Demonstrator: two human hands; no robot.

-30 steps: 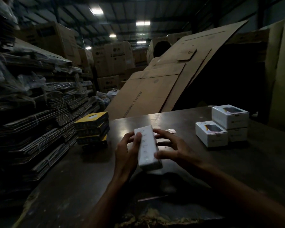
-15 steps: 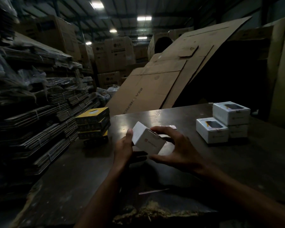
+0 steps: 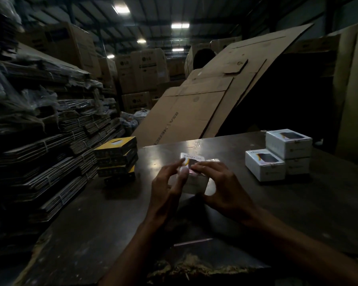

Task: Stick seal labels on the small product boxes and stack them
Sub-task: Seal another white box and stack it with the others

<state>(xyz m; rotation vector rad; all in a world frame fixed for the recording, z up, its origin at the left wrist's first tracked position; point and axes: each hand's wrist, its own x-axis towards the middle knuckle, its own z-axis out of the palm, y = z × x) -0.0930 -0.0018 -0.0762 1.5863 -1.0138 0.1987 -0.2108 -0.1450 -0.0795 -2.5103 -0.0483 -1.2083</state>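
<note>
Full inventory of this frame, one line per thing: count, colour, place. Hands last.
held product box: 1, white, centre of table, between both hands
stacked product boxes: 3 visible, white, right on the table; two stacked, one in front on the table
flat yellow-and-black boxes: a stack, count unclear, left edge of table
table: 1, dark, worn near edge
small shiny item: 1, pale, just behind the held box, too blurred to identify
flattened cardboard sheet: large, brown, leaning behind table
bundled flat cartons: many, dark, stacked at left
big cartons: several, brown, background
ceiling lights: several, white
left hand: grips box's left side
right hand: fingers curled over box's top and right side
</note>
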